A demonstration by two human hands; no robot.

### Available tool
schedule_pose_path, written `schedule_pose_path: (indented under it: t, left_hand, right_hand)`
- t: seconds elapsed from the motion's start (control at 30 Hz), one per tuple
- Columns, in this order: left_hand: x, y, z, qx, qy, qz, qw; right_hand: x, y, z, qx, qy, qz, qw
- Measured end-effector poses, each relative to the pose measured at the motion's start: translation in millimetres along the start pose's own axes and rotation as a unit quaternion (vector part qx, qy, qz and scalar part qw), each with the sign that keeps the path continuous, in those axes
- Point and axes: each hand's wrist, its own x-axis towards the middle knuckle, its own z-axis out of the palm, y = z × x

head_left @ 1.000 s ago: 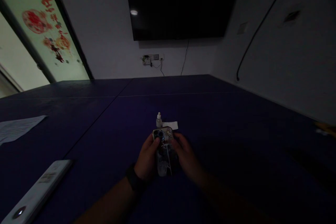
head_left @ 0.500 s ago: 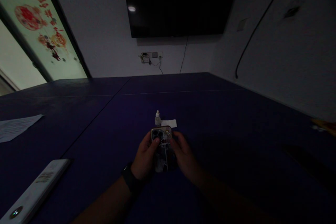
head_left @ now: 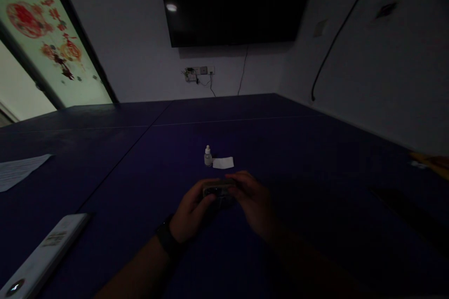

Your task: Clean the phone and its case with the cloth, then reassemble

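Between my two hands is a phone in a patterned case, tipped so that mostly its top edge and camera end show. My left hand is closed on its left side, the thumb near the camera lenses; a dark watch is on that wrist. My right hand grips the right side, fingers over the top corner. Just beyond the phone stands a small clear dropper bottle with a white cap. Beside the bottle lies a white slip of paper. The phone's lower part is dark and hard to see.
A long white box lies at the near left of the dark blue table. Printed paper is farther left. A dark flat object and something yellow are at right. A screen hangs on the far wall.
The phone has tipped from showing its whole back to showing mainly its top end, and sits slightly lower. Both hands turned with it. The view has shifted slightly.
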Motion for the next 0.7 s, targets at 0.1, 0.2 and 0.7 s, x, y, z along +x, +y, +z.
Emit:
schedule_pose_path:
  t: [0.1, 0.2, 0.7]
  left_hand:
    - [1.3, -2.1, -5.4, 0.028, -0.015, 0.000, 0.999]
    - [2.3, -2.6, -10.6, 0.055, -0.022, -0.005, 0.998]
    - [-0.2, 13.3, -24.5, 0.096, 0.000, 0.105, 0.990]
  right_hand:
    - [1.7, 5.9, -1.4, 0.016, -0.017, 0.034, 0.999]
    - [2.2, 8.4, -2.6, 0.002, -0.036, 0.037, 0.999]
    - [-8.7, 3.2, -1.7, -0.055, -0.060, -0.074, 0.994]
